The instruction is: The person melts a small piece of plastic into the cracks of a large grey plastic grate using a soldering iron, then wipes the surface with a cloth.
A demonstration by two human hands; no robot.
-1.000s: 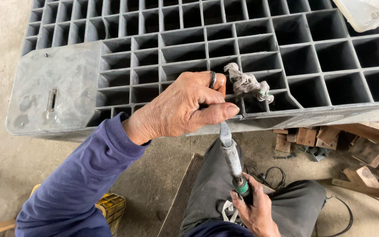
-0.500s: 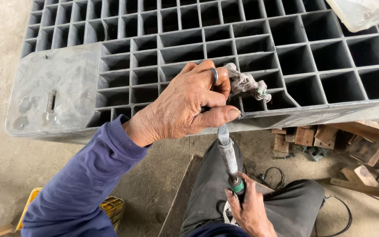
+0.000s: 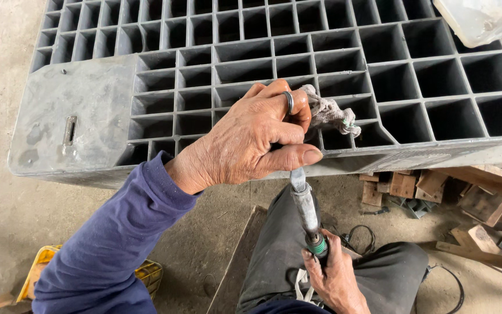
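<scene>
Gripping: your left hand (image 3: 251, 142) is closed on a grey rag (image 3: 329, 113), thumb pressed to the tip of the metal tool (image 3: 304, 206).
Right hand (image 3: 335, 279): curled round the tool's green-banded lower end, above your lap.
Edge: the grip sits at the grey grid pallet (image 3: 88, 110)'s near rim.
Room: bare concrete floor (image 3: 7, 209) lies left; wood scraps (image 3: 402, 186) crowd the right.

My left arm wears a long dark-blue sleeve (image 3: 111, 244), bunched at the wrist. A plain metal ring (image 3: 289, 102) sits on one finger. Dark grey trousers (image 3: 379, 273) cover my legs; my hands are bare.
</scene>
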